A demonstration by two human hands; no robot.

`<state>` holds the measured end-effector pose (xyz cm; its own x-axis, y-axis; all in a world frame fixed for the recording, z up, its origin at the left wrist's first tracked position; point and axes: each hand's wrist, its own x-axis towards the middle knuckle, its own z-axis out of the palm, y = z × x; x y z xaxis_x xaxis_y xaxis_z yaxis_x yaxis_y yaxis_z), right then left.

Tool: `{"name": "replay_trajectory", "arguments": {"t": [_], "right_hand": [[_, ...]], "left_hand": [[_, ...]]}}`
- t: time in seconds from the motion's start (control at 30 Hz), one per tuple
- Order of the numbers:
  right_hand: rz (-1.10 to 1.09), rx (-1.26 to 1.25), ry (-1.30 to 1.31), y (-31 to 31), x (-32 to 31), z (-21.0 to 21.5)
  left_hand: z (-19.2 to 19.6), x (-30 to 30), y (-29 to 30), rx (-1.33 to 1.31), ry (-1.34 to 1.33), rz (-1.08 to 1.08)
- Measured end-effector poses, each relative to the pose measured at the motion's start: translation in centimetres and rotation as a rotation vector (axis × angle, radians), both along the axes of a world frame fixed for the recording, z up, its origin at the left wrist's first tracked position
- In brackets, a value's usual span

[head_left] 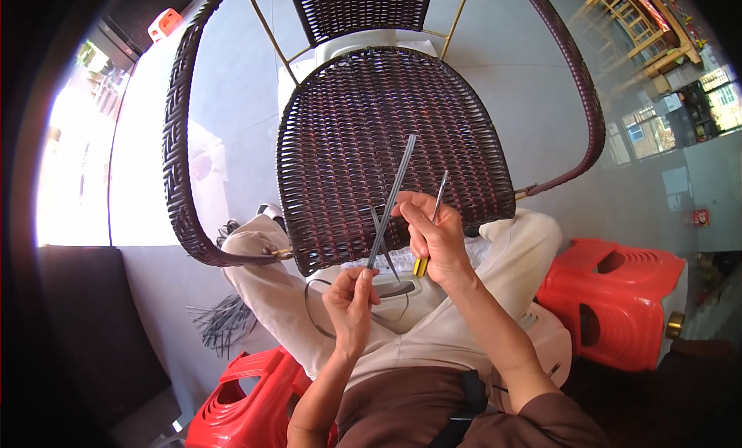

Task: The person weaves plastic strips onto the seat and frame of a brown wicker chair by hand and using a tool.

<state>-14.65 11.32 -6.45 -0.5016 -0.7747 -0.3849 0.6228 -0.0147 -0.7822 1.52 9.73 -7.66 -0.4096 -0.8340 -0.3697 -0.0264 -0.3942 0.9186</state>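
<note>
My left hand (pixel 349 301) is closed, with thumb and fingers pinching the lower end of a bundle of flat grey strips (pixel 402 163) that slants up over the woven seat. My right hand (pixel 437 235) is wrapped round a screwdriver (pixel 441 191), its metal shaft pointing up and its yellow handle coming out below the palm. The right thumb and forefinger are close beside the strips; whether they touch them I cannot tell. A dark brown wicker chair (pixel 371 131) lies before me, its seat's front edge between my knees. One loose grey strip end crosses behind the bundle.
The chair's wrapped arms (pixel 176 139) curve out on both sides. Red plastic stools (pixel 618 282) stand at right and lower left. A heap of grey strips (pixel 228 320) lies on the floor by my left leg. Bamboo-coloured furniture (pixel 649 30) stands far right.
</note>
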Motion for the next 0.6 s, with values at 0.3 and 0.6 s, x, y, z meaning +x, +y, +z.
{"name": "replay_trajectory", "arguments": {"t": [0.3,0.6], "right_hand": [[0.001,0.007,0.007,-0.1,0.5,-0.7],[0.229,0.229,0.104,3.1,4.3,-2.1]], "left_hand": [[-2.5,1.2,2.8,-0.142,-0.049,-0.084],[-0.1,-2.4,-3.9,0.005,0.155,-0.038]]}}
